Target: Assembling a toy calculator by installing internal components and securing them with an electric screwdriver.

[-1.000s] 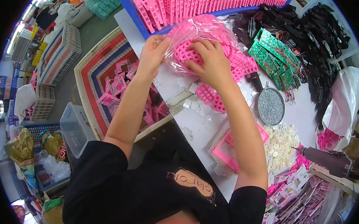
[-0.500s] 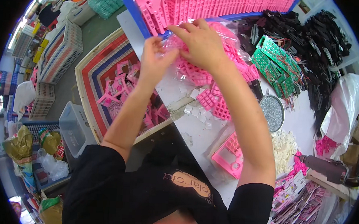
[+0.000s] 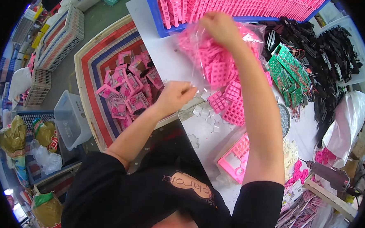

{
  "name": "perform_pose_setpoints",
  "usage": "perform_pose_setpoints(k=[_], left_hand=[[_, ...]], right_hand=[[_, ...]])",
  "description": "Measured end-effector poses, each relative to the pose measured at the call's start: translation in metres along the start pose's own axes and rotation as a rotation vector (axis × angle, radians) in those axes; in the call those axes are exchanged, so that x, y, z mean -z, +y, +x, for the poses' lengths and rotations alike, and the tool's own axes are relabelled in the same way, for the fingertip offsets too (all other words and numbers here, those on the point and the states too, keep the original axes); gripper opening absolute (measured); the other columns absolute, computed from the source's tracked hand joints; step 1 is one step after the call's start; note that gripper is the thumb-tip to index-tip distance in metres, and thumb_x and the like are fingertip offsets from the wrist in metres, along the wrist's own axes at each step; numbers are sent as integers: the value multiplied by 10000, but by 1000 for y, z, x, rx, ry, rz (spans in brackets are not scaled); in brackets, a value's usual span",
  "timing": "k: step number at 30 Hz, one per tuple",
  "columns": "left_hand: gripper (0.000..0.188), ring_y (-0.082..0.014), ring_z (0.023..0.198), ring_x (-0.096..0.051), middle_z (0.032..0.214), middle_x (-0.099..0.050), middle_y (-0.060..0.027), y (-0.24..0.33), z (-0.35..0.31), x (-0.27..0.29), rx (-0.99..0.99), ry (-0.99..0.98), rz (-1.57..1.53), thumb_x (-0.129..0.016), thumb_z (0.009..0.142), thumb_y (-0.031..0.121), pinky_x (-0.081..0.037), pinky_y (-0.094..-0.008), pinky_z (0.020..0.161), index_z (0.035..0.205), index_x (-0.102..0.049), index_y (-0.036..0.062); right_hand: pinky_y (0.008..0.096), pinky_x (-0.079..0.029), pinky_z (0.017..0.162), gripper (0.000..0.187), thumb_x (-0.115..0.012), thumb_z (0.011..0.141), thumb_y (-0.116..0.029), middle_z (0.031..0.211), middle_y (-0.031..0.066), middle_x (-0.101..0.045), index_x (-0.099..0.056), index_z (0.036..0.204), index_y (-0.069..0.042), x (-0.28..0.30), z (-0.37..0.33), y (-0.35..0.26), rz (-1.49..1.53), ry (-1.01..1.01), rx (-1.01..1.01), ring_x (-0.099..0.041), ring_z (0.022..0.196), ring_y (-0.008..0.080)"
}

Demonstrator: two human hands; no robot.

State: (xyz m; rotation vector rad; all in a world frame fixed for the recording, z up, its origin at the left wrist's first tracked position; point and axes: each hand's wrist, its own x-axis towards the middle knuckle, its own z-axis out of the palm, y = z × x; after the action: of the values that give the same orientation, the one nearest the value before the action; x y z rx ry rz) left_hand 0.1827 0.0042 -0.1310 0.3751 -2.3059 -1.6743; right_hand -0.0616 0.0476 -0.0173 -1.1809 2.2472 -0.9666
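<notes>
L hand (image 3: 175, 98) near, R hand (image 3: 220, 29) far, both w/ fingers seemingly clamped on the clear bag (image 3: 194, 52), film taut btwn 'em, prob. keeping it spread. Bag's on the table (image 3: 162, 57), just short of the blue crate (image 3: 156, 14), pink grid pcs (image 3: 218, 74) inside.

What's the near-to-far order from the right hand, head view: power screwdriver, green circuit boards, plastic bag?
From the right hand:
1. Plastic bag: touching the hand.
2. Green circuit boards: to its right, lower in the picture.
3. Power screwdriver: farther right, lowest of the three.
</notes>
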Motion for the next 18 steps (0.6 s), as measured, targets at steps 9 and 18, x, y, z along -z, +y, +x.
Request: perform_pose_setpoints(k=[9,18], left_hand=[[318,-45,571,-492,623,-580,0,9,5,11,79,12,60,-646,989,204,-372,-242,512,755,-613,-9],[161,-139,598,-536,828,-615,-60,65,-3,10,-340,80,226,-762,818,42,-408,-270,521,933,-650,34]], right_hand=[[475,-507,896,452,-737,833,-431,1043,151,-692,-686,1088,-61,-14,2,20,-572,446,518,-630,1021,340],[360,-490,886,297,-755,796,-59,1077,126,-704,-689,1084,-30,71,-202,-19,-283,666,447,-651,994,290]])
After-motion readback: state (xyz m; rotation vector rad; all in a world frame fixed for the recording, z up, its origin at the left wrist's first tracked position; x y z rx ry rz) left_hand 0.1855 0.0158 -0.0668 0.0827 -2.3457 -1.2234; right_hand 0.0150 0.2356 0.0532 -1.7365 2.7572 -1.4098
